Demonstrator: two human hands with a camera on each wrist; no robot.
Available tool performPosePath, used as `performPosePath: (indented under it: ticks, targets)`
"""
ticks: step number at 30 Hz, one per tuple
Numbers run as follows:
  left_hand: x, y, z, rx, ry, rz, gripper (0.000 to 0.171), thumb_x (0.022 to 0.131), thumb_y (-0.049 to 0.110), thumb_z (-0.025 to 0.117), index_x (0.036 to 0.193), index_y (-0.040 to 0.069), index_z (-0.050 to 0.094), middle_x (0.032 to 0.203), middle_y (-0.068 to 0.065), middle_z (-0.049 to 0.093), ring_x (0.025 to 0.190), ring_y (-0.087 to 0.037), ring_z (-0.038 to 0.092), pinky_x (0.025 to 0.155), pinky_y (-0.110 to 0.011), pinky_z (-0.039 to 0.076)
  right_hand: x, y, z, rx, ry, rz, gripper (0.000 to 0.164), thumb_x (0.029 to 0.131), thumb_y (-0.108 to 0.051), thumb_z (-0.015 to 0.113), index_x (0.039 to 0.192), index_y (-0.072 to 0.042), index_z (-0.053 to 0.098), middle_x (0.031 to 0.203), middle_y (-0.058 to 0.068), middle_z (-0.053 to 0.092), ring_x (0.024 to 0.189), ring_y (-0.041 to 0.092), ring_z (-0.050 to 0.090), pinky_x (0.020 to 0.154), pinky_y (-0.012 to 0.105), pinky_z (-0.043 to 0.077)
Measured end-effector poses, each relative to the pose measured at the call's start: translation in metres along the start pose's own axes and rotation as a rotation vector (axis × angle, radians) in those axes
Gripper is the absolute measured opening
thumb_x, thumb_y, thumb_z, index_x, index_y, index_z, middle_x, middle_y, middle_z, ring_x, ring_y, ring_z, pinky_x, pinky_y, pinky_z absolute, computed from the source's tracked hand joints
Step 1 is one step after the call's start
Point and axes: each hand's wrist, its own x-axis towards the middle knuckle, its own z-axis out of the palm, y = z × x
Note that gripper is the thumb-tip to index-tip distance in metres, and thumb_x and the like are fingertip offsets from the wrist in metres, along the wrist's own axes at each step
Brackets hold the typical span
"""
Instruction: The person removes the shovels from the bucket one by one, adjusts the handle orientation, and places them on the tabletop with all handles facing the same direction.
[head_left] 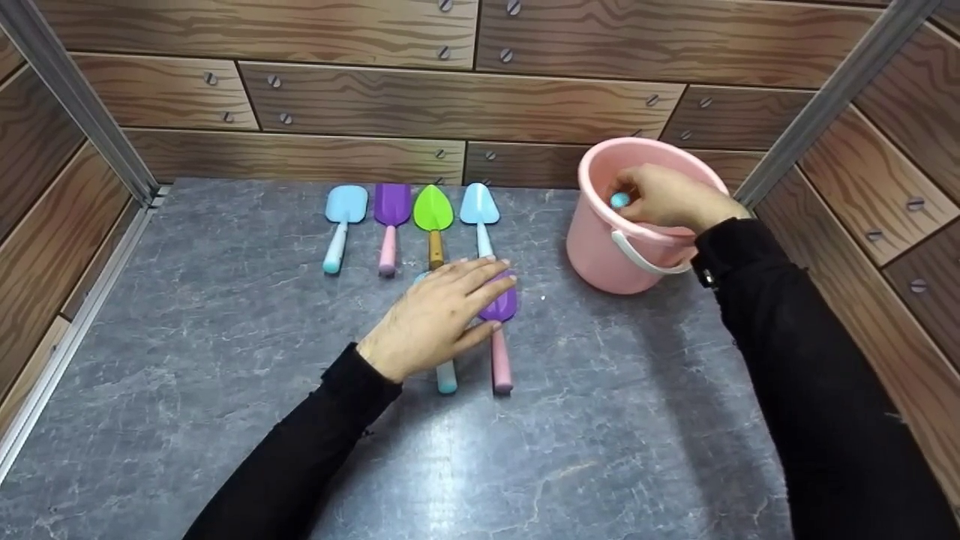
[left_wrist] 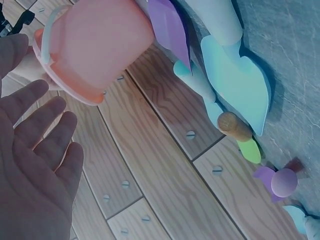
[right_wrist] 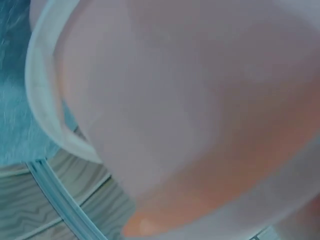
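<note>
My right hand (head_left: 664,196) reaches over the rim of a pink bucket (head_left: 611,259); its curled fingers hold a toy shovel's handle (head_left: 619,200) by its blue end, the rest hidden by the bucket. My left hand (head_left: 439,315) is spread, palm down, over two toy shovels: one with a pale handle (head_left: 445,375), its light blue blade (left_wrist: 237,82) mostly covered in the head view, and a purple shovel (head_left: 501,304) with a pink handle. Behind them lie a light blue shovel (head_left: 346,203), a purple one (head_left: 392,202), a green one (head_left: 433,208) and a pointed light blue one (head_left: 479,204).
The bucket's white handle (head_left: 645,259) hangs down its near side. Wood-patterned walls (head_left: 360,101) enclose the grey marbled tabletop (head_left: 225,337) at the back and sides, with metal posts (head_left: 832,82) in the corners.
</note>
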Motion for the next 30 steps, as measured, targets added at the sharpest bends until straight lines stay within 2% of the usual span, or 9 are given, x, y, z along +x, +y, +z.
performPosePath:
  ticks: [4,9,13,23,30]
  targets:
    - [-0.001,0.000,0.000,-0.014,0.008,-0.001,0.065,0.119,0.040,0.071,0.175,0.013,0.055,0.182,-0.012,0.056,0.171,-0.033,0.054,0.146,-0.053,0.042,-0.003,0.001,-0.004,-0.048,0.061,0.026,0.010,0.093,0.003,0.077,0.102,-0.002,0.075,0.096,0.007,0.070,0.090,0.020,0.056,0.084,0.026,0.042]
    - [-0.001,-0.001,0.001,-0.020,0.018,-0.003,0.064,0.118,0.038,0.073,0.174,0.013,0.056,0.180,-0.013,0.059,0.170,-0.033,0.055,0.146,-0.052,0.042,-0.010,0.004,-0.011,-0.111,0.114,0.066,0.013,0.093,0.002,0.077,0.105,-0.003,0.078,0.099,0.011,0.071,0.094,0.028,0.060,0.088,0.037,0.046]
    - [-0.001,-0.002,0.001,-0.023,0.020,-0.007,0.064,0.117,0.038,0.073,0.173,0.012,0.057,0.180,-0.014,0.059,0.170,-0.034,0.055,0.146,-0.053,0.042,-0.017,0.005,-0.015,-0.123,0.150,0.075,0.015,0.096,0.001,0.073,0.109,-0.002,0.081,0.099,0.013,0.074,0.094,0.031,0.062,0.086,0.040,0.047]
    - [0.000,-0.004,-0.001,-0.019,-0.008,-0.028,0.065,0.118,0.040,0.071,0.176,0.012,0.055,0.184,-0.012,0.054,0.173,-0.032,0.052,0.147,-0.053,0.039,-0.028,0.001,-0.025,-0.113,0.276,0.084,0.025,0.088,0.001,0.069,0.109,-0.004,0.083,0.094,0.010,0.075,0.087,0.028,0.058,0.076,0.031,0.040]
    - [0.000,-0.004,-0.002,-0.010,-0.010,-0.025,0.065,0.119,0.041,0.070,0.175,0.013,0.055,0.183,-0.012,0.055,0.172,-0.032,0.052,0.147,-0.053,0.040,-0.038,-0.004,-0.033,-0.087,0.314,0.110,0.028,0.094,-0.001,0.068,0.117,-0.005,0.083,0.102,0.013,0.077,0.090,0.026,0.061,0.073,0.020,0.039]
